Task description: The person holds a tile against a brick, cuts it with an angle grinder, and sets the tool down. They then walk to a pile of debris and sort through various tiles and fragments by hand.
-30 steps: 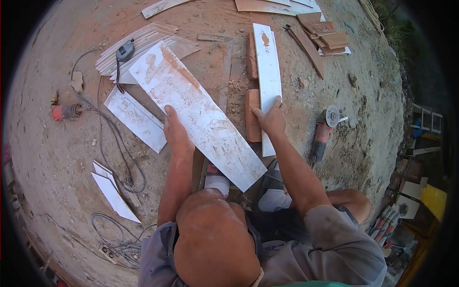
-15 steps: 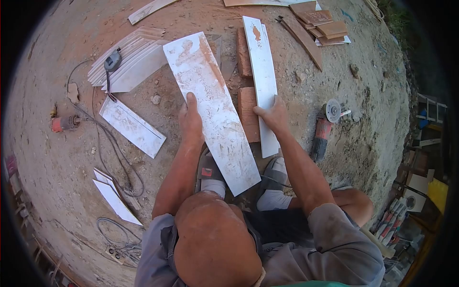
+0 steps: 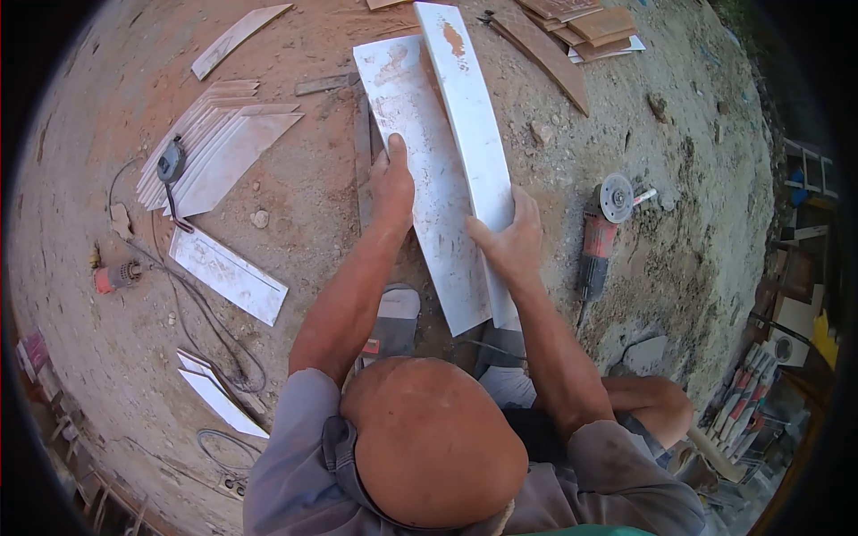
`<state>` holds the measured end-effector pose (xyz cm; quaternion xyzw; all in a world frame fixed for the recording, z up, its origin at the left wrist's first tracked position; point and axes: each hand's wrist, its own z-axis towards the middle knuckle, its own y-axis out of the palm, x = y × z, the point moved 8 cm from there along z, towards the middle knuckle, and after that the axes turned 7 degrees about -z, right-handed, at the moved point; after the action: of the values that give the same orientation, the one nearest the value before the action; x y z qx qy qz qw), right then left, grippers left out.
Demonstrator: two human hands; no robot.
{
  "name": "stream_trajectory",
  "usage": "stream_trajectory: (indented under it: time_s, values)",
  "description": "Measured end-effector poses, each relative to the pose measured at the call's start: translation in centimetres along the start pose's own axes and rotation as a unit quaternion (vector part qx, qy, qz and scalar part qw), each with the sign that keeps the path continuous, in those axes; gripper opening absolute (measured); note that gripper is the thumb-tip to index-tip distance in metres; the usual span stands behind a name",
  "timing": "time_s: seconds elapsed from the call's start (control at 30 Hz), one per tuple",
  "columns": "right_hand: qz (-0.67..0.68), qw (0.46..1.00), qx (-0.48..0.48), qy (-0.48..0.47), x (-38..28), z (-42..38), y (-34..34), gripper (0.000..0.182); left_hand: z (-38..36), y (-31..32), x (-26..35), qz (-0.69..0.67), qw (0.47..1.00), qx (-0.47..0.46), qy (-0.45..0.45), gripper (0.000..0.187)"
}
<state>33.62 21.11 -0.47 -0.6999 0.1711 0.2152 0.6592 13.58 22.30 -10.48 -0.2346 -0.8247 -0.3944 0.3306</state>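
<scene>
My left hand (image 3: 393, 183) is closed on the left edge of a wide white tile strip (image 3: 429, 196), its thumb lying on the dusty, stained face. My right hand (image 3: 511, 237) grips a narrower white tile strip (image 3: 472, 143) with an orange-brown patch near its far end, thumb on the face and fingers round the right edge. The narrow strip overlaps the right side of the wide one, and both run lengthwise away from me. Behind them, the ground between my feet is largely hidden.
Left lie a fanned stack of cut tiles (image 3: 237, 156), a tape measure (image 3: 171, 163), a marked tile piece (image 3: 228, 275), a red power tool (image 3: 116, 277) and cords. An angle grinder (image 3: 601, 246) lies right. More brown-backed tile pieces (image 3: 603, 29) are stacked at the far right.
The narrow strip has come leftward over the wide strip's right edge, and the wide strip has turned more upright in view. The reddish bricks beneath are now covered. Both hands keep their hold.
</scene>
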Motion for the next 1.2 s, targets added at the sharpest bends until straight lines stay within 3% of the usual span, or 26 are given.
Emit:
stream_trajectory:
  time_s: [0.27, 0.37, 0.43, 0.47, 0.53, 0.67, 0.77, 0.83, 0.97, 1.1, 1.17, 1.2]
  values:
    - [-0.007, 1.0, -0.009, -0.005, -1.6, -1.8, 2.7, 0.08, 1.7, 0.5, -0.7, 0.071, 0.997, 0.032, 0.026, 0.071]
    - [-0.011, 1.0, -0.011, -0.01, -2.2, -2.4, 3.2, 0.08, 2.0, 0.2, 0.0, 0.088, 0.994, 0.004, 0.066, 0.072]
    - [-0.022, 0.999, -0.012, -0.024, -2.3, -2.7, 3.5, 0.081, 2.3, -0.1, 0.4, 0.214, 0.975, -0.002, 0.064, 0.07]
    - [-0.025, 0.999, -0.014, -0.029, -2.5, -2.8, 3.8, 0.081, 2.3, -0.4, 0.6, 0.209, 0.976, 0.002, 0.065, 0.07]
    - [-0.044, 0.999, -0.002, -0.031, -2.6, -3.3, 4.1, 0.082, 1.6, -1.8, 1.1, 0.315, 0.944, 0.092, -0.004, 0.063]
    - [-0.048, 0.999, -0.014, -0.014, -2.8, -4.1, 5.1, 0.082, 0.3, -2.9, 2.5, 0.272, 0.957, 0.094, 0.03, 0.052]
    - [-0.057, 0.998, 0.002, -0.009, -2.9, -4.3, 5.3, 0.082, 0.0, -2.9, 3.2, 0.258, 0.959, 0.069, 0.089, 0.045]
    - [-0.091, 0.995, 0.018, -0.029, -3.5, -4.5, 5.1, 0.082, -0.9, -1.9, 5.0, 0.313, 0.933, 0.056, 0.167, 0.045]
    - [-0.112, 0.993, -0.005, -0.02, -4.0, -5.0, 6.1, 0.083, -1.2, -1.7, 5.3, 0.3, 0.951, -0.007, 0.068, 0.049]
    - [-0.164, 0.986, -0.01, -0.014, -3.9, -5.0, 6.7, 0.082, 1.4, -3.2, 5.3, 0.321, 0.934, 0.036, 0.154, 0.046]
    - [-0.194, 0.981, -0.001, -0.025, -4.1, -5.2, 6.9, 0.081, 3.0, -2.8, 7.1, 0.362, 0.921, 0.019, 0.141, 0.055]
    - [-0.213, 0.977, -0.002, -0.022, -4.2, -5.3, 6.9, 0.081, 4.3, -2.8, 7.9, 0.381, 0.902, 0.034, 0.198, 0.053]
